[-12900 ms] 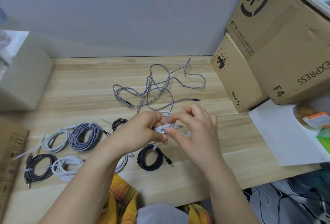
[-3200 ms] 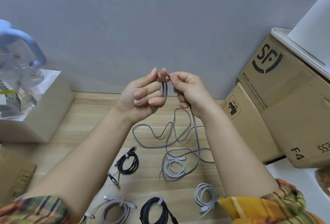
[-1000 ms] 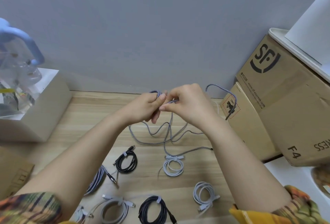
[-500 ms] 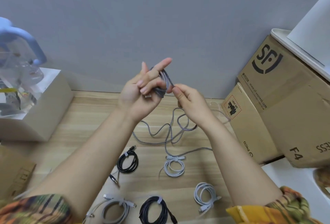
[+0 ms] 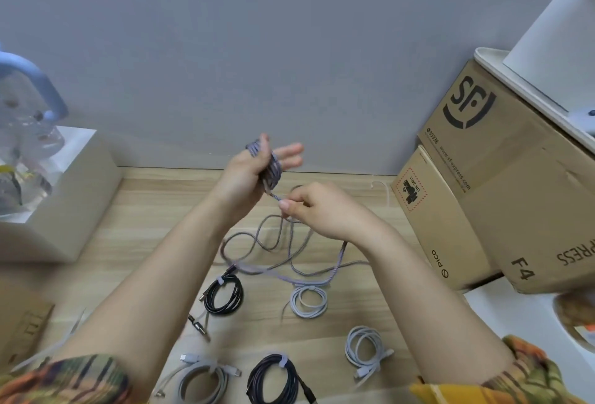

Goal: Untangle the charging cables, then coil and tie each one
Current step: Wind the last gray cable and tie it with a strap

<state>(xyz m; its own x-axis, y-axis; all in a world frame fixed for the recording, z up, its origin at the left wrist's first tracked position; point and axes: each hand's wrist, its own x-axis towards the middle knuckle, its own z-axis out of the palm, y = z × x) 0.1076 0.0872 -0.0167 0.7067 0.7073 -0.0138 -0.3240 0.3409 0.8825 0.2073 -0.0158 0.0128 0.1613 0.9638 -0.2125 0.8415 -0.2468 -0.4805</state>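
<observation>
Grey cable [image 5: 269, 169] around left hand [image 5: 248, 175]

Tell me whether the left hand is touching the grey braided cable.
Touching. The head view shows the grey braided cable wound in loops around the left hand, its strands lying against the palm and fingers.

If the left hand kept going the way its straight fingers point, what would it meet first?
The left hand, wrapped in turns of the grey braided cable, points up and away, slightly rightward. Nothing shows in that line before the grey wall, so probably the wall; depth is unclear from one view.
</observation>
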